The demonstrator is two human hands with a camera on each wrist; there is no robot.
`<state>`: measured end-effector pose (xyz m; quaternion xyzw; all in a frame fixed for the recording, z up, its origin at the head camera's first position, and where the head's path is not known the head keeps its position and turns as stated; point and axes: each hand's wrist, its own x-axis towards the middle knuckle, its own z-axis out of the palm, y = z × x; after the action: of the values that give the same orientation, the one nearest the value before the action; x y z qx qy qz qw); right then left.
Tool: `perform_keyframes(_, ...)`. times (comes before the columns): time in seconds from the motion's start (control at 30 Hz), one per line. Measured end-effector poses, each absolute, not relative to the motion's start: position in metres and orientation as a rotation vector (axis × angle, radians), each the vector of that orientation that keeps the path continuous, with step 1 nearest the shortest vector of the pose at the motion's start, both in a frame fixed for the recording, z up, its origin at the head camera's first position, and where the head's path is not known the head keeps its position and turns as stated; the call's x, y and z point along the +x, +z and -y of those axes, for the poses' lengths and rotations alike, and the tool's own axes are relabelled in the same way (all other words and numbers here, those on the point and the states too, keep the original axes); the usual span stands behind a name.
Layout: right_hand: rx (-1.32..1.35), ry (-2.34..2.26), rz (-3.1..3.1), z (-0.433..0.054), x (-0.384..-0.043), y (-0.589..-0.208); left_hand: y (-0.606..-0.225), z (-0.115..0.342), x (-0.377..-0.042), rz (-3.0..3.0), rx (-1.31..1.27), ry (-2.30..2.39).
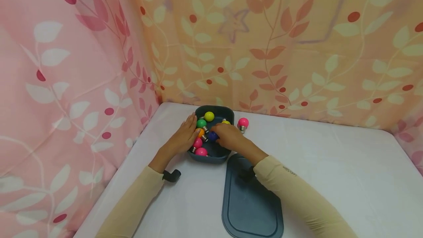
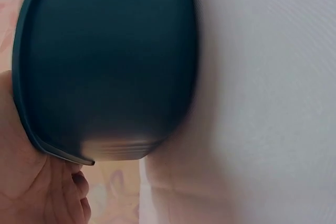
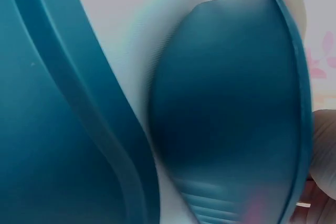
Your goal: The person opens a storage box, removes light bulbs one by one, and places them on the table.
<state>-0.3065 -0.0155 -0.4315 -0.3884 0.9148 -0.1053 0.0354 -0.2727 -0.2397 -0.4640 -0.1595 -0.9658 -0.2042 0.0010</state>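
A dark blue-grey plastic container (image 1: 211, 160) holds several small coloured light bulbs. My left hand (image 1: 183, 136) rests along its left rim with fingers straight, the thumb side by an orange bulb (image 1: 200, 132). My right hand (image 1: 231, 136) reaches in over the right rim, its curled fingers at a blue bulb (image 1: 213, 136). Close to those fingers a yellow bulb (image 1: 226, 122) is partly covered. Green (image 1: 201, 123), yellow-green (image 1: 209, 116) and pink bulbs (image 1: 201, 152) lie along the left side. Both wrist views show mainly the container's outer wall (image 2: 110, 66), with the right hand (image 3: 323, 156) beyond the rim.
The container's flat lid (image 1: 252, 205) lies on the white-covered table (image 1: 337, 172) in front, under the right forearm. One pink bulb (image 1: 243, 122) sits on the table just right of the container. Patterned curtains (image 1: 271, 47) stand behind and to the left.
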Motion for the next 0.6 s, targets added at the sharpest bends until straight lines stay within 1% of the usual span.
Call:
perform_keyframes(0.27, -1.218, -0.328, -2.849, 0.016, -0.31, -0.441, -0.464, 0.237, -0.272, 3.021, -0.482, -0.704)
perform_keyframes(0.6, -1.237, -0.357, -2.856, 0.017, -0.312, -0.446, -0.468, 0.234, -0.272, 3.024, -0.412, -0.63)
